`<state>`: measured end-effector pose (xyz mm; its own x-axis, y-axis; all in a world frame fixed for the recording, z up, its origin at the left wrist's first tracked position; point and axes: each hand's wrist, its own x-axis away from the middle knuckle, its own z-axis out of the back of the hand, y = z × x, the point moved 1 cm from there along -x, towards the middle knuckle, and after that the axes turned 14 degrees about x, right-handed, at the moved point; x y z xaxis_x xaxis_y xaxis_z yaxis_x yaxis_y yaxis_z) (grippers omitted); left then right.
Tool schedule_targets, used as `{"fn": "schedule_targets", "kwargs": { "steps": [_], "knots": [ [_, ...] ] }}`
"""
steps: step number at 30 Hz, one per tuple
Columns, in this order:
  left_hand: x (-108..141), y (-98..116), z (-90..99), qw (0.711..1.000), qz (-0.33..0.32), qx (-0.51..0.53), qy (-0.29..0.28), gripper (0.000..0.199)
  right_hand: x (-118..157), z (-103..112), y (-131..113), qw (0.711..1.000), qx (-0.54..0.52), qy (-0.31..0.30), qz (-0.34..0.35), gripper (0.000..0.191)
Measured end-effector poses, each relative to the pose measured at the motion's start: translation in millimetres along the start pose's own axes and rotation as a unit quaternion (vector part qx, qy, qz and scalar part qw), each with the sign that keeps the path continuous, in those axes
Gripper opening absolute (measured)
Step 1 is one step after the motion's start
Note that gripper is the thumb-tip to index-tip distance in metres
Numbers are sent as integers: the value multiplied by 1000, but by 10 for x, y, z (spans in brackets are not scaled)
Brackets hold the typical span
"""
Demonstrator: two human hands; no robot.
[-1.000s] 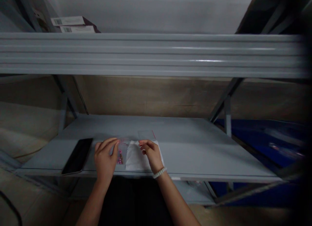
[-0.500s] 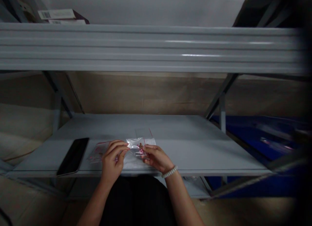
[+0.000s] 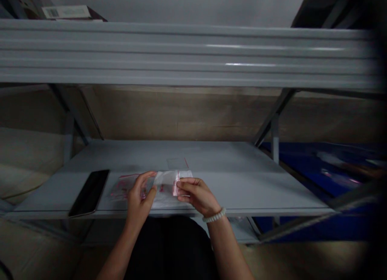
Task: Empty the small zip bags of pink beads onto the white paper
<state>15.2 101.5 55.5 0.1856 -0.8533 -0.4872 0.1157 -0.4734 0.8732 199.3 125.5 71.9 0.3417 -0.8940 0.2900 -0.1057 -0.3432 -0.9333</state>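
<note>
Beside a smartphone (image 3: 88, 193) on a grey metal shelf (image 3: 242, 159), a person's right hand (image 3: 196, 195) pinches the red-edged end of a clear zip bag (image 3: 165, 179) lying lengthwise across the shelf, the left hand (image 3: 140, 193) gripping its other end above a second pink-marked bag (image 3: 122, 187), the clear bag now pulled flatter than half a second earlier
</note>
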Motion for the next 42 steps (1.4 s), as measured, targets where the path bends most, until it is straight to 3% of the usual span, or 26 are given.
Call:
{"fn": "schedule_targets", "kwargs": {
  "steps": [2, 6, 11, 16, 19, 25, 30, 33, 35, 38, 40, 42],
  "knots": [
    [18, 104, -52, 999, -12, -28, 24, 22, 42, -61, -31, 1000, 14, -10, 10, 32],
    [73, 287, -224, 999, 15, 4, -29, 9, 87, -166, -63, 996, 72, -3, 58, 28],
    [91, 326, -333, 996, 62, 29, -50, 15, 84, -217, -70, 978, 165, 46, 119, 21],
    [72, 351, -317, 989, 93, 37, -108, 22, 69, -211, -47, 975, 185, 19, 121, 23],
    [81, 387, -305, 989, 92, 16, -112, 23, 84, -188, -46, 976, 185, 4, 115, 23],
    [91, 366, -284, 991, 43, -66, -111, 16, 120, -191, -66, 971, 206, 29, 121, 14],
    [102, 312, -277, 984, -6, -161, -79, 11, 110, -227, -93, 916, 329, 120, 197, 9],
    [102, 306, -240, 978, -23, -205, -31, 12, 124, -225, -118, 887, 375, 186, 196, 12],
    [100, 305, -200, 976, -17, -215, -24, 13, 144, -226, -138, 883, 388, 191, 185, 12],
    [99, 311, -139, 982, -23, -184, -47, 16, 181, -234, -173, 877, 404, 191, 177, 10],
    [100, 320, -124, 985, -60, -140, -85, 6, 200, -244, -196, 876, 406, 187, 181, 9],
    [103, 319, -141, 979, -100, -107, -140, 43, 211, -255, -212, 879, 404, 172, 185, 9]
  ]
}}
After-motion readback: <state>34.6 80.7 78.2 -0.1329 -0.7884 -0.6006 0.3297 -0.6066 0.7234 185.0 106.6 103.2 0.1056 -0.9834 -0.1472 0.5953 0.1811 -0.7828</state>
